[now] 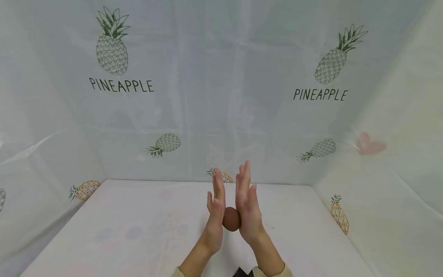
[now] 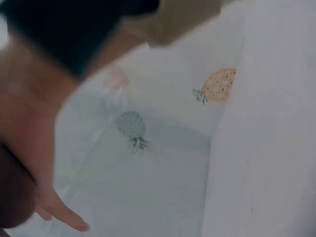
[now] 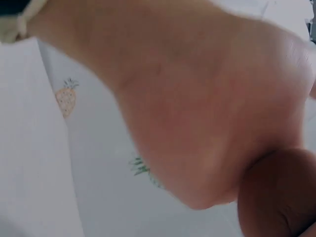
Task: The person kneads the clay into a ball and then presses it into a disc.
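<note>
A smooth brown ball (image 1: 231, 219) sits between the palms of the left hand (image 1: 215, 217) and the right hand (image 1: 250, 211), and it seems to be up above the white desk (image 1: 138, 207). Both hands are flat, with long, straight fingers (image 1: 245, 179) pointing up and away. No fingers curl around the ball; just the palms touch it. It looks like the rolling is mostly done, since the ball is nearly round. A small crease may need smoothing, and the ball is not put down yet. It looks a tiny bit taller than wide, but I can't tell a clear long way or a front end.
</note>
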The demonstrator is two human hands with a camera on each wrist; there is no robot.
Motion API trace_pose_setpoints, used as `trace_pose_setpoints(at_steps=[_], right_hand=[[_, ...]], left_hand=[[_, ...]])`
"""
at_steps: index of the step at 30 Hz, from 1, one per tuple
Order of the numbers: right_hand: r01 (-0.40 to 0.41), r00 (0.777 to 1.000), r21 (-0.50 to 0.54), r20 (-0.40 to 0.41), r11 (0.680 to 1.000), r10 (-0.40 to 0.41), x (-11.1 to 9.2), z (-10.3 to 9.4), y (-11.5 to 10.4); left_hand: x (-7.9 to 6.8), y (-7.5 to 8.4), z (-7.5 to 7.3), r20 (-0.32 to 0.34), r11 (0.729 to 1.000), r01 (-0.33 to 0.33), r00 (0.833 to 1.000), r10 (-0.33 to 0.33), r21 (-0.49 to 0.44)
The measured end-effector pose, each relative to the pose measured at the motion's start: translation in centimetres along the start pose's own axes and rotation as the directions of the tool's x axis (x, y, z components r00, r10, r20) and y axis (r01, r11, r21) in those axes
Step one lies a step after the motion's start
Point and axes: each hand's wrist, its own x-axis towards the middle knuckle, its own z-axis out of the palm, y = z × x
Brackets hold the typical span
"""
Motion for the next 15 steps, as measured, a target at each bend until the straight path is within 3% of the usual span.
trace_pose_setpoints(at_steps=[7, 11, 15], right_hand=[[-0.063, 0.998, 0.04, -0.002, 0.997, 0.063, 0.6, -0.2, 1.8], [-0.133, 0.99, 0.035, 0.046, 0.99, 0.131, 0.5, 1.0, 2.3], [-0.154, 0.984, 0.033, 0.095, 0.988, 0.15, -0.1, 2.1, 1.7]], left_hand=[[-0.3, 1.3, 0.2, 0.012, 0.995, -0.07, 0.998, 0.069, 0.073], [0.0, 1.5, -0.8, -0.03, 0.992, -0.047, 0.998, 0.051, 0.119], [0.6, 1.1, -2.0, -0.081, 0.992, -0.041, 0.995, 0.05, 0.12]])
